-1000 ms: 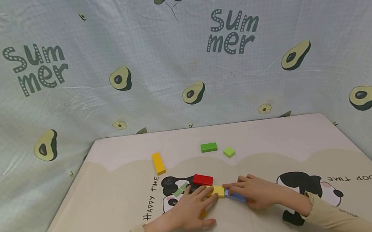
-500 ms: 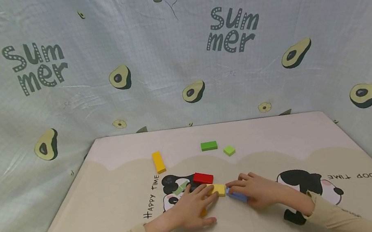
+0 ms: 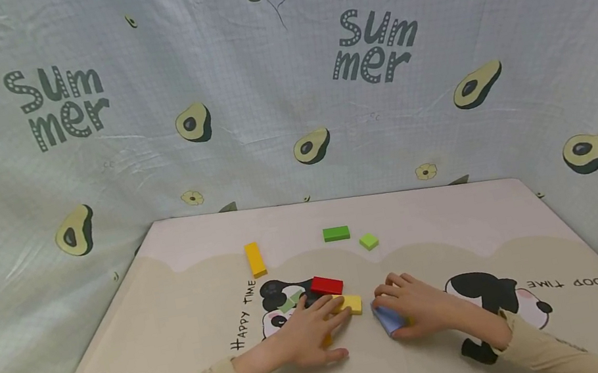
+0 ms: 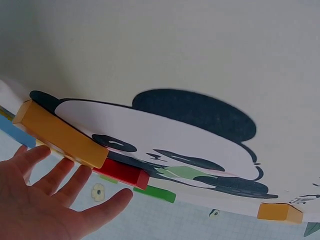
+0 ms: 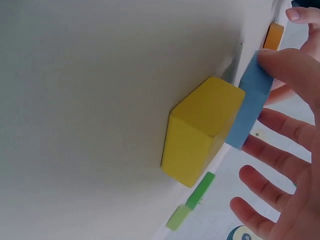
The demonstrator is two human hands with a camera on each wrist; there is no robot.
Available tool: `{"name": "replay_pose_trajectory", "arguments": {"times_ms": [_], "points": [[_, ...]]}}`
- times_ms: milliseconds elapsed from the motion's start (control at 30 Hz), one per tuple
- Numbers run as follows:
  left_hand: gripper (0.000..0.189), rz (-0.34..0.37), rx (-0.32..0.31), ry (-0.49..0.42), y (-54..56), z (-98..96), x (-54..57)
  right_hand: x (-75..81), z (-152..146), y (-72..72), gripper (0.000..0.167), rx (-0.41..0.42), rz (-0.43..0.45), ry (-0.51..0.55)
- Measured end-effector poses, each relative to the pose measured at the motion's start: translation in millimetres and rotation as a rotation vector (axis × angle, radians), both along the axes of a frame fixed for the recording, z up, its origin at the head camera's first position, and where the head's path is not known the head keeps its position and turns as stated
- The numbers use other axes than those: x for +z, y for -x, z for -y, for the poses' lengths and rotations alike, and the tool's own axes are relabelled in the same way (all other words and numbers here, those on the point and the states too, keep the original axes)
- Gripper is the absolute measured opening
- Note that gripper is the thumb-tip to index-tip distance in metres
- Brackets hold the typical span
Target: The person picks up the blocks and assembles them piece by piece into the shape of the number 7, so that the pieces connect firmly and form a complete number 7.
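My right hand (image 3: 416,306) pinches a blue block (image 3: 388,319) between thumb and fingers. In the right wrist view this blue block (image 5: 250,102) is tilted, with the thumb at one end and fingertips at the other. A larger yellow block (image 5: 202,130) lies close beside it, mostly hidden by the hand in the head view. My left hand (image 3: 313,334) is spread, its fingertips over a pale yellow block (image 3: 352,304). An orange block (image 4: 62,135) lies along its fingers in the left wrist view, largely covered in the head view.
A red block (image 3: 326,285) lies just beyond the left fingertips. Farther back are a green block (image 3: 336,234), a small light green block (image 3: 369,241) and an orange-yellow block (image 3: 255,260). The tabletop has panda prints, and a patterned curtain (image 3: 228,59) stands behind it.
My right hand has shifted right, drawing the blue block away from the pale yellow one and turning it. A gap now separates the two blocks. The left hand stays in place.
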State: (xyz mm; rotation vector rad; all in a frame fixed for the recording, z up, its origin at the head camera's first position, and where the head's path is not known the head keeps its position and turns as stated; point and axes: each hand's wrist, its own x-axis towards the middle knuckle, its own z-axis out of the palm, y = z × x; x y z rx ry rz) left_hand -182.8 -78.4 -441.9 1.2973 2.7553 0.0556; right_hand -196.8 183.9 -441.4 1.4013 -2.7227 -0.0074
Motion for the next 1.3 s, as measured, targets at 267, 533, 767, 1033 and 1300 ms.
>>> {"name": "replay_pose_trajectory", "arguments": {"times_ms": [267, 533, 767, 1033, 1300], "points": [[0.065, 0.010, 0.007, 0.013, 0.3, -1.1, 1.7, 4.6, 2, -7.6, 0.050, -0.031, -0.060, -0.036], [0.065, 0.025, 0.017, 0.015, -0.1, -1.0, 3.2, -2.1, 4, -17.0, 0.050, -0.018, -0.146, -0.042], [0.065, 0.026, 0.015, 0.011, 0.3, -1.1, 2.8, -4.8, 6, -23.7, 0.054, -0.023, -0.109, -0.071], [0.065, 0.028, 0.017, 0.012, 0.3, -1.8, 1.7, -7.7, 6, -26.6, 0.054, -0.007, -0.142, -0.077], [0.065, 0.028, 0.019, 0.022, 0.3, -1.6, 1.4, -9.7, 6, -30.0, 0.054, 0.005, -0.134, -0.070]]}}
